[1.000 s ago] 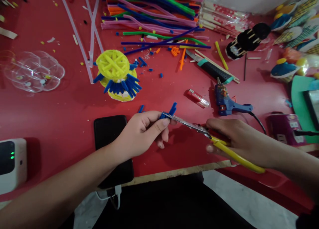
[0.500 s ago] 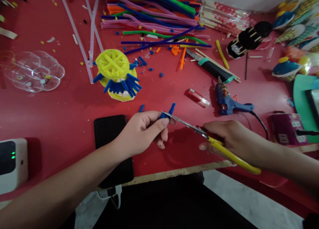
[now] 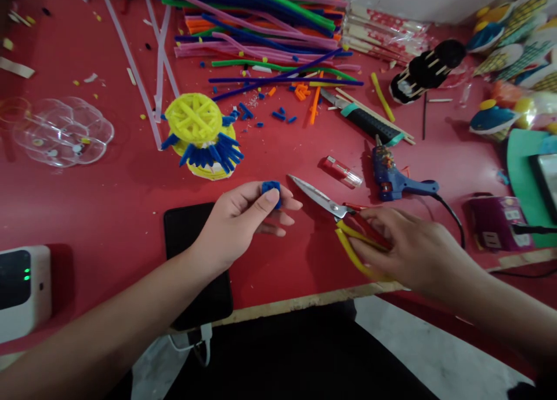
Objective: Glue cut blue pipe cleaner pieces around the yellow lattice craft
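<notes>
My left hand point(image 3: 239, 220) pinches a small, squarish blue piece of pipe cleaner point(image 3: 271, 192) between thumb and fingers; its other fingers are spread. In my right hand point(image 3: 409, 243) is a pair of scissors point(image 3: 319, 197) with red and yellow handles, blades together and pointing left toward the left hand but apart from the blue piece. Behind the left hand stands a round yellow pipe-cleaner model point(image 3: 195, 117) with a fringe of short blue pieces point(image 3: 213, 154). Several blue offcuts point(image 3: 278, 116) lie on the red table beyond.
A black phone point(image 3: 191, 226) lies under the left forearm. To the right are a red lighter point(image 3: 343, 171), a blue glue gun point(image 3: 394, 176) and a utility knife point(image 3: 369, 122). Coloured pipe cleaners point(image 3: 261, 22) are heaped at the back. A clear flower-shaped tray point(image 3: 65, 132) sits at left.
The scissors have come away from the blue piece and moved slightly down, blades now closed. The blue ends that stuck out are gone from the held piece, and more blue offcuts lie on the table.
</notes>
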`<state>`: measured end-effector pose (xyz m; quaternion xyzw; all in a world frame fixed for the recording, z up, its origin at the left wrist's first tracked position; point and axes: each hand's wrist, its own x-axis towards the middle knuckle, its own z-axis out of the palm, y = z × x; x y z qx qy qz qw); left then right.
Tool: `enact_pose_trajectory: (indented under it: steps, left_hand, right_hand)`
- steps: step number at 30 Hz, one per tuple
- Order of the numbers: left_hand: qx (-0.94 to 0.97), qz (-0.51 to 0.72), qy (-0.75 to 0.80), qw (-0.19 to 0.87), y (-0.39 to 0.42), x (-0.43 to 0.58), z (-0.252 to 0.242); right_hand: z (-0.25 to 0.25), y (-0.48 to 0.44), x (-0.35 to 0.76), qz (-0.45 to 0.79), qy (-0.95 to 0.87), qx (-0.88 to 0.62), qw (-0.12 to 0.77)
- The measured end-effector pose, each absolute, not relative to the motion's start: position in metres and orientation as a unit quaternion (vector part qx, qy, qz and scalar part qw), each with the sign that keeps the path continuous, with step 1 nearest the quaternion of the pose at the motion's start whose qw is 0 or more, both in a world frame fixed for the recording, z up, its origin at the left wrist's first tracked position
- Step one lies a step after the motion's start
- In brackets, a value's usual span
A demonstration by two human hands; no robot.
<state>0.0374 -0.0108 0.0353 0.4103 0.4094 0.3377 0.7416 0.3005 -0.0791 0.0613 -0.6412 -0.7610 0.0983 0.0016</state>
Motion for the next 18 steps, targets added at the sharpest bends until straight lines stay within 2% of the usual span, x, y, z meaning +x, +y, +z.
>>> enact_pose_trajectory:
  steps: [5, 9, 12, 18]
  left_hand:
    - [0.745, 0.339, 0.424, 0.388, -0.015, 0.033, 0.04]
    - [0.867, 0.269, 0.381, 0.174, -0.017, 0.031, 0.034]
    - [0.897, 0.216, 0.371, 0.103, -0.016, 0.032, 0.031]
    - [0.88, 0.246, 0.405, 0.042, -0.018, 0.021, 0.057]
  right_hand:
    - [0.062, -0.097, 0.294, 0.1, -0.789, -0.606, 0.019]
    - [0.072, -0.084, 0.316, -0.024, -0.785, -0.615, 0.073]
    - [0.065, -0.066, 0.351, -0.081, -0.767, -0.635, 0.031]
    - [0.035, -0.043, 0.382, 0.016, -0.719, -0.694, 0.035]
